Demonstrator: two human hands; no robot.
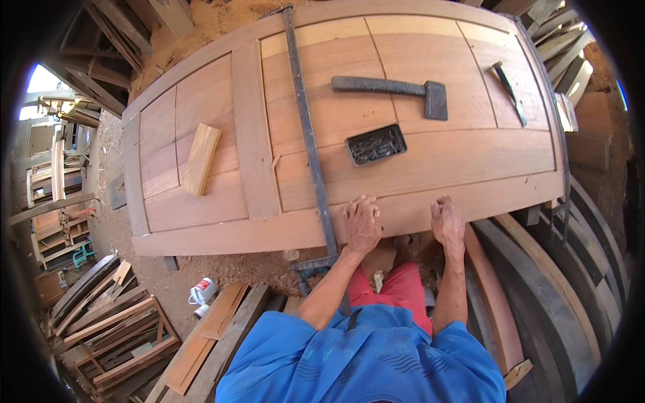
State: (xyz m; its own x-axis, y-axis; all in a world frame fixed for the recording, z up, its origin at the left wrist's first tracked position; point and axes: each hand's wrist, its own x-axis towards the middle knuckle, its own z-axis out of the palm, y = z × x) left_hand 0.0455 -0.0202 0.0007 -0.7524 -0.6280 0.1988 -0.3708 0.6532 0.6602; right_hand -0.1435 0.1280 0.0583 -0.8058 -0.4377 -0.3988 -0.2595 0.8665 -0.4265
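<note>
A large panelled wooden door (416, 154) lies flat in front of me. My left hand (363, 224) rests on its near rail, just right of a long metal bar clamp (306, 124), with its fingers curled in. Farther right on the same edge, my right hand (448, 220) is also closed, its fingertips bent under. Whatever either hand may hold is hidden. Beyond my left hand sits a black tray of nails (376, 145). A dark hammer (396, 88) lies behind the tray, and a chisel-like tool (508, 94) lies toward the far right.
A small wood block (201, 160) lies on the door's left part. Another clamp (545, 80) crosses its right end. Timber planks (537, 289) are stacked at the lower right, and boards (215, 329) at the lower left near a white container (203, 291). Sawdust covers the ground behind.
</note>
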